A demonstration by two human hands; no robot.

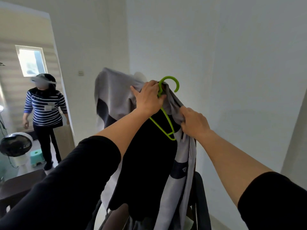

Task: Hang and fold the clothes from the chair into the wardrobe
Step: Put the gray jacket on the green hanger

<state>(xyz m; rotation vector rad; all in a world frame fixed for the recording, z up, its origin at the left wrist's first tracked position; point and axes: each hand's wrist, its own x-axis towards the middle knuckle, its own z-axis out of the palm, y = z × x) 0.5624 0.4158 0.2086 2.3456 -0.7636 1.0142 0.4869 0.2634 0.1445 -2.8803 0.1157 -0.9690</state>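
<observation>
A grey and black jacket (114, 95) hangs in the air in front of me, half draped over a lime green plastic hanger (167, 125). My left hand (148, 98) grips the hanger's neck just below the hook, together with the jacket's collar. My right hand (193, 122) is closed on the jacket's grey right shoulder fabric beside the hanger's lower arm. The black inside lining faces me. The jacket's lower hem falls onto dark clothes over a chair (199, 201) at the bottom of the view. No wardrobe is in sight.
White walls stand close behind the jacket and at the right. On the left an opening leads to another room, where a person in a striped top (44, 112) stands near a fan (15, 145), a green stool (36, 156) and a dark table (18, 185).
</observation>
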